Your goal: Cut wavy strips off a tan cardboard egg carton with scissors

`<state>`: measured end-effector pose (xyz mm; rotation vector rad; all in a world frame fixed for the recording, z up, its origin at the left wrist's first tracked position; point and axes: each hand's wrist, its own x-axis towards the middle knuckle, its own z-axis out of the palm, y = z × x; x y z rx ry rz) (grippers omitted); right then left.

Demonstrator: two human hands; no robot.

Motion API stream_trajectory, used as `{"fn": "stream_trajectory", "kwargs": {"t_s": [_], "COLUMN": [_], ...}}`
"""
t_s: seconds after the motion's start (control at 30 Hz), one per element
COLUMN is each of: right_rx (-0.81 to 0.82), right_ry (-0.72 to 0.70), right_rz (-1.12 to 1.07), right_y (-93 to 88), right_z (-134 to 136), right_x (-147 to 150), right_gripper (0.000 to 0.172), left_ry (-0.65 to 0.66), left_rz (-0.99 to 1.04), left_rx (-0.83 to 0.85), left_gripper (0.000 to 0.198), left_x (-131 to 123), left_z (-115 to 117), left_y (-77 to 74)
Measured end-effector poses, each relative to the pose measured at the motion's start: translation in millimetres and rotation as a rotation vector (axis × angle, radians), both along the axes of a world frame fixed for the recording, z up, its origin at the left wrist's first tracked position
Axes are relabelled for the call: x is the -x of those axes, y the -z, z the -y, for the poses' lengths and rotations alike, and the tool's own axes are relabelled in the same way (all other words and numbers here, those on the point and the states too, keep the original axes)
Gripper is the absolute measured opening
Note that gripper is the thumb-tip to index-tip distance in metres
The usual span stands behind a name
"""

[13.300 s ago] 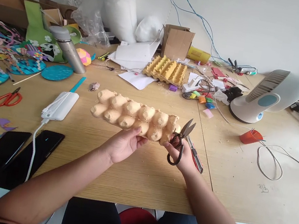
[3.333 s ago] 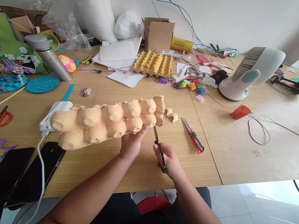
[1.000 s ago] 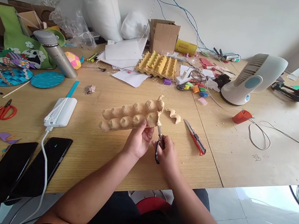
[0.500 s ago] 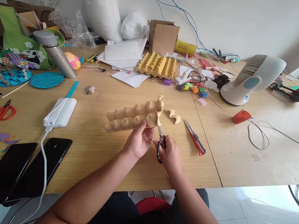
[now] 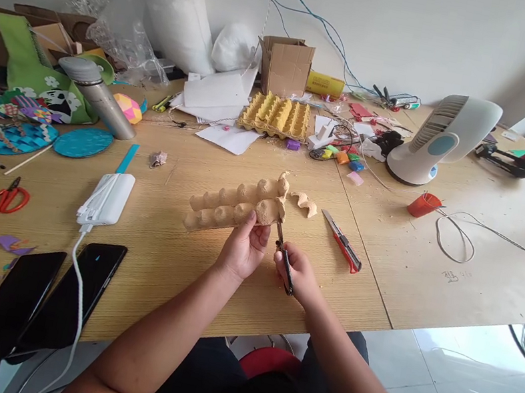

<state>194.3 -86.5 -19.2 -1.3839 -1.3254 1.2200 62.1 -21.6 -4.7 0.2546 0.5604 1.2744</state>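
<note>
One scrap (image 5: 306, 204) near egg carton (image 5: 235, 203) | utility knife (image 5: 342, 243) near right hand (image 5: 300, 275)

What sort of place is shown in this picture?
Probably a craft workroom: the left hand holds an egg carton, the right hand holds black scissors, and a utility knife lies on the table.

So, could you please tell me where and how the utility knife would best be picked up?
The utility knife is probably best held by the red rear of its handle, coming from the near right: it lies slanted on the table, its blade pointing far left, away from that end.
</note>
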Motion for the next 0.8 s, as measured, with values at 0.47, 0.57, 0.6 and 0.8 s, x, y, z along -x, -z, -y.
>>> {"fn": "stream_trajectory", "kwargs": {"t_s": [0.47, 0.57, 0.6, 0.8], "right_rx": [0.005, 0.019, 0.030, 0.069], "right_ry": [0.017, 0.037, 0.037, 0.041], "right_rz": [-0.045, -0.051, -0.060, -0.135], "right_y": [5.6, 6.8, 6.3, 0.2], "right_z": [1, 2, 2, 6], "right_x": [6, 8, 9, 15], "right_gripper": [0.043, 0.044, 0.044, 0.047], "left_ry": [-0.072, -0.136, -0.154, -0.219], "left_rz": [-0.135, -0.197, -0.213, -0.277], "left_rx": [-0.086, -0.148, -0.159, -0.187], "left_gripper": [0.035, 0.048, 0.051, 0.054], "left_x": [0, 0, 0, -1], "left_z": [4, 6, 6, 8], "left_y": [-4.3, -5.6, -6.0, -6.6]}}
